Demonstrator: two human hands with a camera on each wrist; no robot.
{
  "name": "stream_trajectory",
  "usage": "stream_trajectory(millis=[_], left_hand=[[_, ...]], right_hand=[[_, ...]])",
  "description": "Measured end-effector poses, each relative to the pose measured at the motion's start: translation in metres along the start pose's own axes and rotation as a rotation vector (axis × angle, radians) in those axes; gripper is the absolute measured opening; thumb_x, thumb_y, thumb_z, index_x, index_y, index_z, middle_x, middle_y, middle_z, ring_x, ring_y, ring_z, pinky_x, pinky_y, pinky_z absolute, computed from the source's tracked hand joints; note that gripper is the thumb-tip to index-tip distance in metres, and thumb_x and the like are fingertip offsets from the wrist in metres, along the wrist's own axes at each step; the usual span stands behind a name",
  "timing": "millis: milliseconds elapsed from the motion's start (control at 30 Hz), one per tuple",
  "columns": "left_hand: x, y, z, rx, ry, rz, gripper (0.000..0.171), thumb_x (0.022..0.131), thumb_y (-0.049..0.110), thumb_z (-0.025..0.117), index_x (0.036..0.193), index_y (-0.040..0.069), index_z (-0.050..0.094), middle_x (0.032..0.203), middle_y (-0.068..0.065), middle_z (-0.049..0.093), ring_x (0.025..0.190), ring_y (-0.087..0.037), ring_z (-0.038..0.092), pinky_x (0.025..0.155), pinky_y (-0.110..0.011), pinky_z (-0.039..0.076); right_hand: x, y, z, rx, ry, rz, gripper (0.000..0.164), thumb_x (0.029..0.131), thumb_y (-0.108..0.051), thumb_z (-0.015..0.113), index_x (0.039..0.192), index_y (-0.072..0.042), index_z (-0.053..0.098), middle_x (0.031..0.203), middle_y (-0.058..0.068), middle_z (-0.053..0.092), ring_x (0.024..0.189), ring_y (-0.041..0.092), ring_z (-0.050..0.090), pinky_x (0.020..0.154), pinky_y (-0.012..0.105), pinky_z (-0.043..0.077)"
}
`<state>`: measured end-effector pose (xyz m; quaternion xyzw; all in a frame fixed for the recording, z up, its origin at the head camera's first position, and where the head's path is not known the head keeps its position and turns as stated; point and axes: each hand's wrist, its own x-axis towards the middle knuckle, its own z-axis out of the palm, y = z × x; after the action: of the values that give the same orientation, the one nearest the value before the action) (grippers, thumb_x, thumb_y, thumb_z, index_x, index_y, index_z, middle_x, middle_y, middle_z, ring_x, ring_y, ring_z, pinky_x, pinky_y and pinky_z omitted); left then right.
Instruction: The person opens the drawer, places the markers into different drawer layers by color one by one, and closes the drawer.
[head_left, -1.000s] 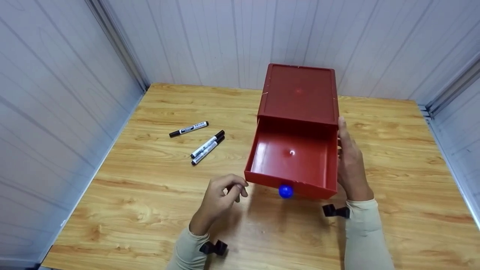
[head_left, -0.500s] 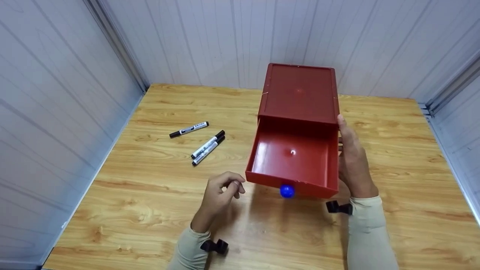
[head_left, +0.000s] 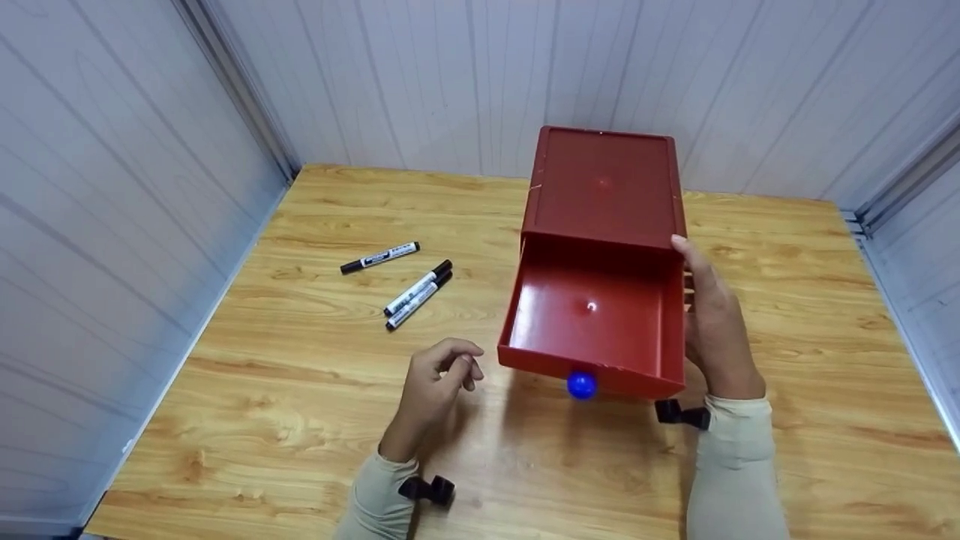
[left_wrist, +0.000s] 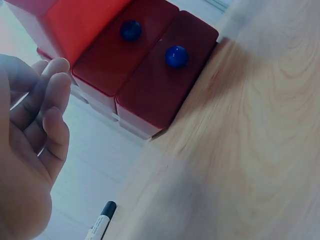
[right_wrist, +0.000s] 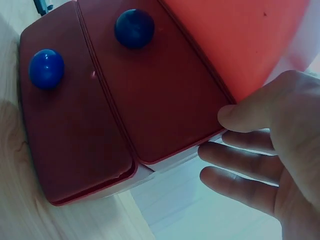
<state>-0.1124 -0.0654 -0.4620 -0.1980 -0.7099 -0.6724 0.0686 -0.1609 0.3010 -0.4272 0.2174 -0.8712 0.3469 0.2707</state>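
Red top drawer [head_left: 596, 322] stands pulled out, two o'clock from the left hand [head_left: 436, 379], whose loosely curled, empty fingers now sit farther from it; opening seems done. Right hand [head_left: 721, 334]: fingers apart, beside it.

Open drawer [head_left: 577, 326] cut off in both wrist views (lettering [head_left: 377, 258] on markers [head_left: 416, 290] unreadably small).

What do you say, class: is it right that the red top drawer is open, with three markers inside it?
No: the head view shows the three markers lying on the table, not inside the red top drawer. The red top drawer is indeed open.
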Motion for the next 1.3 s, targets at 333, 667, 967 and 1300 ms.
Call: stream_trajectory(millis=[333, 667, 967, 1300], left_hand=[[0.007, -0.037, -0.022, 0.042, 0.006, -0.242, 0.017, 0.099, -0.004, 0.052, 0.105, -0.010, 0.067, 0.079, -0.015, 0.067, 0.069, -0.027, 0.064, 0.067, -0.043, 0.056], [0.034, -0.045, -0.048, 0.536, -0.002, -0.062, 0.015, 0.095, 0.002, 0.059, 0.101, 0.002, 0.073, 0.089, -0.005, 0.069, 0.080, -0.018, 0.064, 0.070, -0.035, 0.053], [0.054, -0.065, -0.060, 0.751, 0.132, -0.022, 0.014, 0.090, 0.003, 0.062, 0.095, 0.003, 0.075, 0.092, -0.009, 0.069, 0.086, -0.026, 0.062, 0.077, -0.042, 0.050], [0.055, -0.073, -0.072, 0.963, 0.239, -0.052, 0.012, 0.084, 0.006, 0.069, 0.093, 0.002, 0.076, 0.090, -0.016, 0.065, 0.081, -0.035, 0.059, 0.071, -0.049, 0.047]], right_hand=[[-0.001, -0.004, 0.005, 0.038, 0.066, -0.013, 0.077, 0.085, 0.010, 0.072, 0.152, -0.010, 0.039, 0.139, 0.011, 0.054, 0.106, 0.023, 0.061, 0.086, 0.013, 0.047], [0.000, -0.004, 0.004, 0.002, 0.052, -0.018, 0.080, 0.086, 0.009, 0.070, 0.154, -0.010, 0.032, 0.141, 0.013, 0.050, 0.109, 0.024, 0.058, 0.088, 0.016, 0.047], [-0.002, -0.005, 0.007, 0.014, 0.024, -0.014, 0.082, 0.086, 0.008, 0.068, 0.155, -0.010, 0.029, 0.144, 0.011, 0.048, 0.112, 0.023, 0.056, 0.091, 0.017, 0.047], [-0.003, -0.004, 0.007, 0.023, 0.045, -0.021, 0.079, 0.086, 0.013, 0.067, 0.154, -0.008, 0.032, 0.140, 0.014, 0.051, 0.111, 0.024, 0.056, 0.090, 0.016, 0.047]])
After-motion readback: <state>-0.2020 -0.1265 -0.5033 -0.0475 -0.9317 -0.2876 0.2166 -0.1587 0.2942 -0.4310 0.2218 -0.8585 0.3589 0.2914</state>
